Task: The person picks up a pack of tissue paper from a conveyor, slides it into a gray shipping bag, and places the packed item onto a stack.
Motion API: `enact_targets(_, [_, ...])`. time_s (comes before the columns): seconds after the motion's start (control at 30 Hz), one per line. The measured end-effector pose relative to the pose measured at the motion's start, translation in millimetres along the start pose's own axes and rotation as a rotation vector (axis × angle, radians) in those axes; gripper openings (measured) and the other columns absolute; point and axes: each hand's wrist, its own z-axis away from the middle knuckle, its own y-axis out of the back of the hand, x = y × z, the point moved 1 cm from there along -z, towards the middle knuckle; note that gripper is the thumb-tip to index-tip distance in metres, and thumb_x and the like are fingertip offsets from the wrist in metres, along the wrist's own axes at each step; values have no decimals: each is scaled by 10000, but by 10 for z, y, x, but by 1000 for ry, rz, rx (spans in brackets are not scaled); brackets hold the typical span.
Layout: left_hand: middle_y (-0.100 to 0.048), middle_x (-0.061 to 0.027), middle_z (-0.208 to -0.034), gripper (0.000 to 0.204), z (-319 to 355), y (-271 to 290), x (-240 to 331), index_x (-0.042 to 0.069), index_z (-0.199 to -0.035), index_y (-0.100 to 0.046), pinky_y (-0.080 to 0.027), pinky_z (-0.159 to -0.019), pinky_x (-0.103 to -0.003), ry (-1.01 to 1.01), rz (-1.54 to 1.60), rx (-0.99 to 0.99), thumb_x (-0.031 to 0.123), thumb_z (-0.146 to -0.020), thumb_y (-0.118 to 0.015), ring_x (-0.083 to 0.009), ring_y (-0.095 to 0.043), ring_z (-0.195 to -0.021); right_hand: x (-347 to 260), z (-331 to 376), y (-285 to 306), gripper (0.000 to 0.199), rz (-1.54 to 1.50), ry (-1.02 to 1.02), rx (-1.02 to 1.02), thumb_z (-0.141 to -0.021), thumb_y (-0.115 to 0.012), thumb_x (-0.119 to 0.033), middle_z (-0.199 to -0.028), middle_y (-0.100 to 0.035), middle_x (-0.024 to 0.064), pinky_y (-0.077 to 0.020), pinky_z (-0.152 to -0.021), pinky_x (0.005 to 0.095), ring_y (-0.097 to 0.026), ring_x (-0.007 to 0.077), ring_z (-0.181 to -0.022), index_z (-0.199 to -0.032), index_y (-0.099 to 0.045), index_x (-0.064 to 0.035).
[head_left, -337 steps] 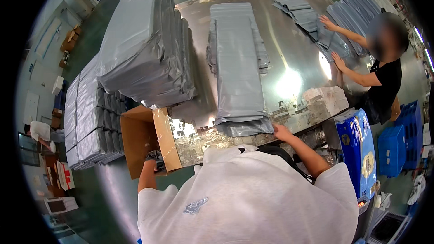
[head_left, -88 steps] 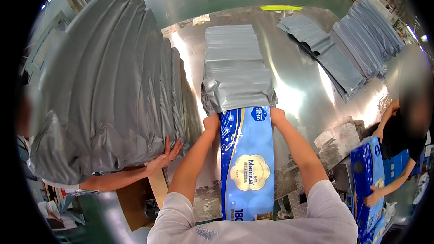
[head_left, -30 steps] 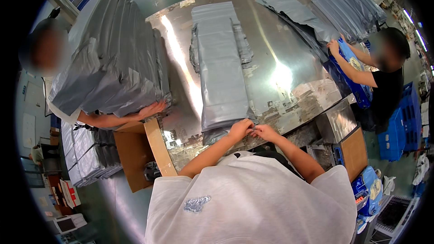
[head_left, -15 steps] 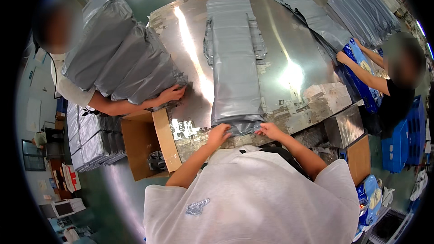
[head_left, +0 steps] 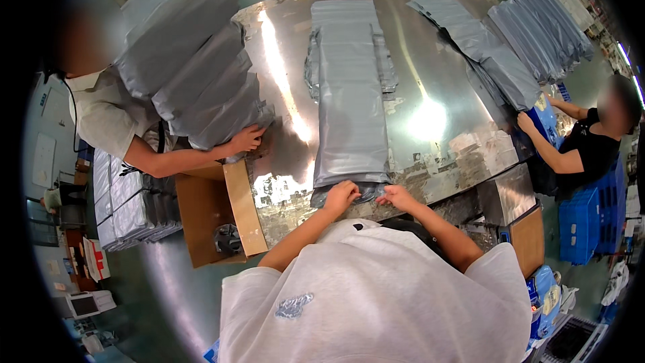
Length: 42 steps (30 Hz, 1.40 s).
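A long stack of flat grey plastic bags [head_left: 353, 101] lies lengthwise on the metal table in front of me. My left hand [head_left: 342, 196] is closed, its fingers bent over the crumpled near end of the stack. Close beside it, my right hand [head_left: 398, 197] pinches at the near right corner of the bags, thumb and fingers together. The thin plastic between the fingertips is hard to make out. Several bags deeper in the stack jut out at both sides farther up.
At left a co-worker's hand [head_left: 247, 140] rests against a tall pile of grey bags [head_left: 195, 60], above an open cardboard box [head_left: 201, 218]. At right another person handles a blue package [head_left: 545, 119] near more grey bags [head_left: 541, 27]. Blue crates [head_left: 579, 225] stand beyond the table [head_left: 437, 154].
My left hand has moved right, closer to my right hand, along the bags' near end. The left co-worker's pile has shifted right; the blue package at right has been drawn into a grey bag.
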Motion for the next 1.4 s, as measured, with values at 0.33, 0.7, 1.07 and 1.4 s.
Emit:
enact_targets(0.33, [-557,-102,-703,179,-235,-223,334,53,-702,-521,-431,-591,-365,257,-26,-134,229,-692,-553,-272,-547,-696,-401,-9,-86,182,674,168,198,-735,-450,-187,-659,-558,131,-405,-532,375,-539,290,-618,-660,-518,-37])
enact_targets(0.7, [-573,-118,-756,171,211,311,-87,77,-744,-541,-426,-615,-404,529,-169,-107,230,-673,-514,-305,-550,-714,-34,-40,130,186,317,12,213,-712,-502,-187,-633,-607,91,-440,-493,300,-573,187,-531,-724,-607,-34])
enact_targets(1.07, [-583,-55,-999,322,3314,2208,-1831,117,-1018,-568,-466,-711,-363,1635,-682,-785,277,-738,-560,-220,-577,-877,518,246,365,193,316,-291,-4,-707,-510,-124,-668,-617,90,-470,-528,298,-597,195,-567,-808,-602,12])
enact_targets(1.4, [-482,-185,-1037,381,678,1606,-933,19,-1150,-404,-390,-809,-361,596,-271,323,142,-793,-457,-317,-488,-932,-687,260,343,521,1672,743,111,-731,-445,-96,-1296,-305,51,-249,-962,372,-289,225,-1196,-1234,-337,-178])
